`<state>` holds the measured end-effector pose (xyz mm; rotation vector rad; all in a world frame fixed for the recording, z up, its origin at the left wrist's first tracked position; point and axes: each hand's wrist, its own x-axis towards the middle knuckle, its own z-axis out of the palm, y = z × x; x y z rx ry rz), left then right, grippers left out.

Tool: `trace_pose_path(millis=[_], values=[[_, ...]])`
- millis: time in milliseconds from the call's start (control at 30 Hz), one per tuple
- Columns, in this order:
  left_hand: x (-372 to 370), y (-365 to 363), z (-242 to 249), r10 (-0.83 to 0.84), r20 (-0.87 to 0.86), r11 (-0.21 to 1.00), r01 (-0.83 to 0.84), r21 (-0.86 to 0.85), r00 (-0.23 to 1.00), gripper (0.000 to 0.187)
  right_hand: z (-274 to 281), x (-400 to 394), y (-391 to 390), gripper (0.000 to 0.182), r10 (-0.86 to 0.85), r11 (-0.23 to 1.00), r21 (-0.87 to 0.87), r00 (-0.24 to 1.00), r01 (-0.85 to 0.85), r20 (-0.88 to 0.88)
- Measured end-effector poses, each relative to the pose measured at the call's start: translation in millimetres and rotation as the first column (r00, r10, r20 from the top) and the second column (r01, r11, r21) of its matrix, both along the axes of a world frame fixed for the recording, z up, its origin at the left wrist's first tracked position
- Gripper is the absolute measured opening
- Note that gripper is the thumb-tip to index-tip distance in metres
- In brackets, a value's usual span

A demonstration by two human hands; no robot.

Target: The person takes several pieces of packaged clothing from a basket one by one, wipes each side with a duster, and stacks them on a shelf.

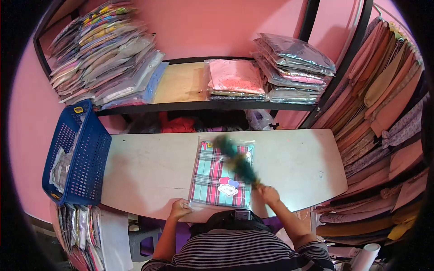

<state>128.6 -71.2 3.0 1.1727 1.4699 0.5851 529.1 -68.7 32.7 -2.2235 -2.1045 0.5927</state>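
Green duster (blurred), handle pinched in right hand, head slanting away from grip over plaid packet. Left hand: fingers pressed together on packet's near corner. Packet flat on table, between hands.

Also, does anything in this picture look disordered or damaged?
The tall left stack of bagged items on the shelf looks untidy, packages sticking out unevenly. A thin dark line marks the tabletop, possibly a scratch.

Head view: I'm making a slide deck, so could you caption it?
The right hand holds a blurred green duster over a plastic-wrapped plaid packet, the left hand at the packet's near-left corner.
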Motion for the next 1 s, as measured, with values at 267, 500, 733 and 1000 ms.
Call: trace_pose_path(millis=[267, 500, 733, 1000], values=[[4.3, 34.1, 26.8, -0.242, -0.048, 0.968, 0.238, -0.079, 0.969, 0.024, 11.0, -15.7, 5.9, 0.034, 0.054, 0.998, 0.007, 0.995, -0.055, 0.086], [56.3, 86.1, 3.1, -0.009, -0.221, 0.953, 0.076, 0.295, 0.975, 0.035, -29.8, 62.1, -11.0, 0.042, -0.498, 0.830, -0.015, 0.728, 0.558, -0.471], [95.2, 120.6, 102.2, 0.030, 0.413, 0.999, -0.037, 0.008, 0.910, 0.036, -31.7, 74.1, -15.7, 0.033, -0.553, 0.662, -0.443, -0.005, 0.604, -0.833], [197.9, 96.1, 163.9, -0.278, 0.319, 0.832, 0.061, 0.552, 0.906, 0.080, -18.6, 71.9, -15.2, 0.035, -0.602, 0.662, -0.520, -0.030, 0.540, -0.798]])
